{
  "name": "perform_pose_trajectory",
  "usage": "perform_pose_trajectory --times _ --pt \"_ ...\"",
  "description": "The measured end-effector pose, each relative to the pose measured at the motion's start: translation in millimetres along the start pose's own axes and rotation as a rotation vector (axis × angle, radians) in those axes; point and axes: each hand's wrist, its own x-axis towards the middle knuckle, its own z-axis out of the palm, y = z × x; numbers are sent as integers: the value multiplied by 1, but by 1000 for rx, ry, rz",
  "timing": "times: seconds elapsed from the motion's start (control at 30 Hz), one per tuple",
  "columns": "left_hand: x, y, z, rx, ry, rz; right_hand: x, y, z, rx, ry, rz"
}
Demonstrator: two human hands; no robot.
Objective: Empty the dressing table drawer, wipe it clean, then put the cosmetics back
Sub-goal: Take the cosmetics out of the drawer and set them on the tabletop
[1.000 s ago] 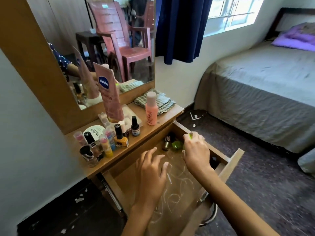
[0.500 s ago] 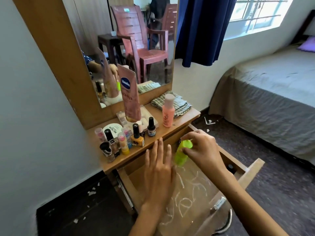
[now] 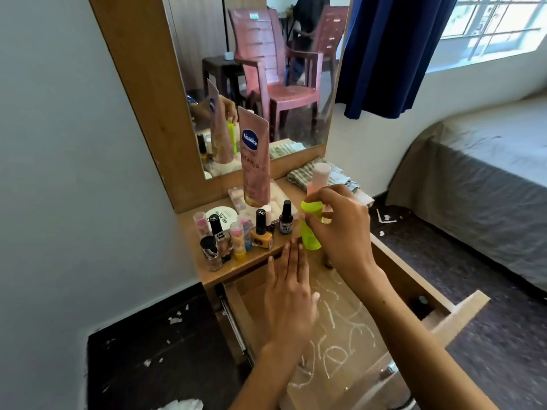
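Observation:
My right hand (image 3: 339,229) grips a bright green bottle (image 3: 310,229) upright at the front edge of the dressing table top (image 3: 207,273), just right of a black-capped nail polish (image 3: 286,218). My left hand (image 3: 288,297) hovers flat, fingers straight, over the open drawer (image 3: 455,312). The drawer floor shows white smeared streaks (image 3: 334,318). A small dark item lies in the drawer's right corner (image 3: 420,303). On the top stand a pink Vaseline tube (image 3: 255,161), several nail polish bottles (image 3: 236,235) and a pink bottle (image 3: 318,176) partly hidden behind my right hand.
A folded checked cloth (image 3: 322,173) lies at the table's right end. The mirror (image 3: 260,69) rises behind the cosmetics. A bed (image 3: 479,173) stands to the right, and a dark floor with white scraps (image 3: 384,217) lies between. A wall closes the left.
My right hand has lifted the green bottle out of the drawer's far end and carried it up to the table top's edge. My left hand stayed flat over the drawer.

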Motion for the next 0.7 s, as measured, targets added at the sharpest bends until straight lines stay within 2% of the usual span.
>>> perform_pose_trajectory --times 0.2,0.57,0.7 --pt "1 0 1 10 16 -4 7 -1 0 55 97 -46" --pt "2 0 2 2 61 10 4 9 13 42 8 -65" --pt "0 1 0 39 100 9 -6 17 18 -15 47 -113"
